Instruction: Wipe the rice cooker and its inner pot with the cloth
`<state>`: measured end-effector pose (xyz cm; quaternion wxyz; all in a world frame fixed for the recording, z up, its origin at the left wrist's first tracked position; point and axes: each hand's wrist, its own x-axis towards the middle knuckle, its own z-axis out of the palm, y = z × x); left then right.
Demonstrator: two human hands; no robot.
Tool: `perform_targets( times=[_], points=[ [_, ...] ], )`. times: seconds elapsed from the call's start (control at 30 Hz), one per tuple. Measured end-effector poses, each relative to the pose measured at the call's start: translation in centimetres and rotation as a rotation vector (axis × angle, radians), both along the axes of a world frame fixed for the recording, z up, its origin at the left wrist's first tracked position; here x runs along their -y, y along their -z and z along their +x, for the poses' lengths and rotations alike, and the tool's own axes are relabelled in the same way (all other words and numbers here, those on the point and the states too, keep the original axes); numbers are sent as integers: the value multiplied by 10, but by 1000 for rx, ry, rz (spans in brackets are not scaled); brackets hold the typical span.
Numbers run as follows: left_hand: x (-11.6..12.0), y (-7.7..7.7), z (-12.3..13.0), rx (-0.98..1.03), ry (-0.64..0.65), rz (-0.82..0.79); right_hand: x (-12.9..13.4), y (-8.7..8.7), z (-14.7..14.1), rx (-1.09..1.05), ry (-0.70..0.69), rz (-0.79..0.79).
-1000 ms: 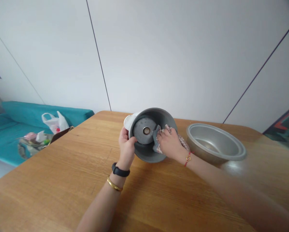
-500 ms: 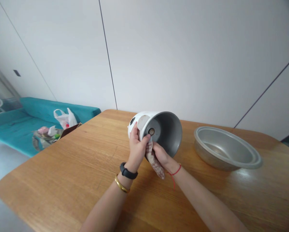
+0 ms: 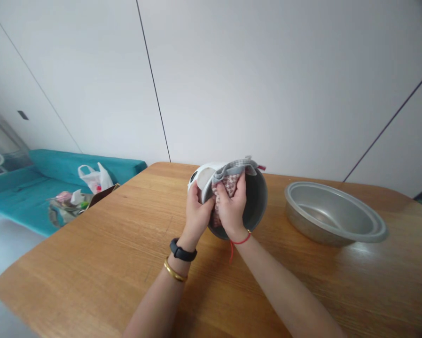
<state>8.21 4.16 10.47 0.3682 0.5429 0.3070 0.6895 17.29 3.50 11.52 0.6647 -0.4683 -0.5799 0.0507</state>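
Observation:
A white, bucket-shaped vessel point(image 3: 211, 166) with a grey inside lies tipped on the wooden table, its open mouth turned toward me and to the right. My left hand point(image 3: 196, 210) is closed on the near left part of its rim, thumb inward. In my right hand point(image 3: 232, 206) is a cleaning cloth point(image 3: 228, 184), reddish-brown and white speckled with a grey checked edge. The cloth lies bunched over the upper left rim and hangs into the mouth. Cloth and fingers hide much of the inside.
A large oval metal basin point(image 3: 324, 234) stands to the right on the wooden table point(image 3: 101, 267). Beyond the table's left edge, a teal sofa point(image 3: 17, 188) holds a white plastic bag point(image 3: 96, 178) and assorted small items. A pale panelled wall point(image 3: 253, 84) rises behind.
My right hand has moved up with the cloth, from below the rim to across the mouth. The cloth has gone from a narrow bunch to spread out. My left hand stays on the rim.

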Motion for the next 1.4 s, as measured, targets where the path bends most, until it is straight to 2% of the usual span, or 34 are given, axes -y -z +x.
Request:
perform_targets(
  times=[0.07,0.17,0.23,0.33,0.4,0.53,0.6,0.67,0.73,0.8,0.87,0.93,1.03,1.13,1.2,1.23,1.3,1.4],
  points=[
    [-1,-1,-4,41,-14,-3,-6,-3,11,351,212,45],
    [-1,-2,-9,78,18,-31,-22,-16,40,789,293,90],
    [-1,-4,-10,94,52,-52,-34,-25,65,882,341,66],
    [-1,-5,-8,128,51,-63,-48,-25,102,773,418,-37],
    [-1,-5,-5,148,27,-59,-50,-8,120,623,429,-121],
    [-1,-3,-2,144,-11,-41,-26,48,131,347,383,-226],
    [0,-3,-3,146,-6,-38,0,69,129,344,384,-216],
    [-1,-3,-6,163,10,-46,26,74,123,470,419,-150],
    [-2,-3,-8,197,13,-63,45,64,115,639,426,-44],
    [-3,-2,-9,241,-5,-77,48,44,102,761,419,17],
    [-3,-1,-8,267,-25,-89,33,24,83,832,425,-50],
    [-3,1,-7,261,-38,-101,8,11,62,883,413,-225],
    [-3,2,-6,232,-36,-101,-21,11,31,967,330,-411],
    [-5,1,-7,275,-41,-97,-26,20,14,1126,107,-338],
    [-7,0,-9,304,-51,-114,-25,17,16,1230,-6,-234],
    [-8,-1,-10,305,-55,-123,-26,12,20,1262,0,-194],
    [-7,-1,-11,281,-44,-122,-31,-4,33,1290,118,-165],
    [-6,-3,-10,247,-5,-82,-37,-22,52,1275,345,-286]
  ],
)
